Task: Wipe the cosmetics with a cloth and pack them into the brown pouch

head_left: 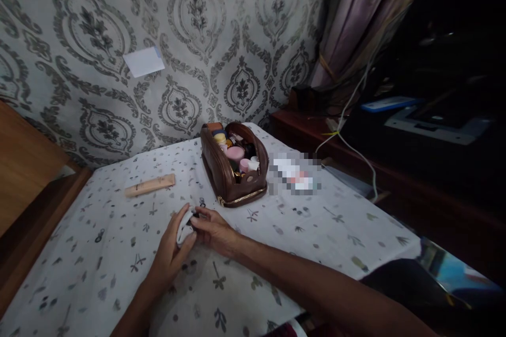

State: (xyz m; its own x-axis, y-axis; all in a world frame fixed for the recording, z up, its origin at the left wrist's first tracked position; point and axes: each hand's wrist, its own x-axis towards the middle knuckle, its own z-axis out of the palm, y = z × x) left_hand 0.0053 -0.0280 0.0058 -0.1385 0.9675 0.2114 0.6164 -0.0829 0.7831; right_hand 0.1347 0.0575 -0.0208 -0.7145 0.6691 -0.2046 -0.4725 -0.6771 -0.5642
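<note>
1. White bundle [184, 227]: it is a crumpled, cloth-like piece, held up between your two hands over the near part of the bench [98, 242]. A small dark part [194, 217] shows on its right-hand side; what that part is, you cannot be told from this view.
2. Left hand [174, 242]: your fingers run along the outer side of the bundle and your thumb bears on its near side, so it is gripped between them.
3. Right hand [214, 229]: your thumb and bent fingers pinch the bundle at the dark part, close against your left hand.
4. Brown bag [219, 176]: it stands upright just beyond your right hand, mouth open, gold zip [243, 199] along its near edge. Small containers fill it, including a pink-lidded jar [235, 155] and a yellow-topped one [220, 138].
5. Beige tube [150, 185]: it lies flat beyond your left hand and to its left, apart from the bag.
6. Blurred item [298, 174]: it lies beyond your right hand, to the right of the bag; its identity is masked.
7. Surroundings: a printed white cover [316, 231] spreads beneath both your hands. Patterned wall [193, 16] rises beyond the bag. A white cable [358, 154] hangs well to the right of your hands.
</note>
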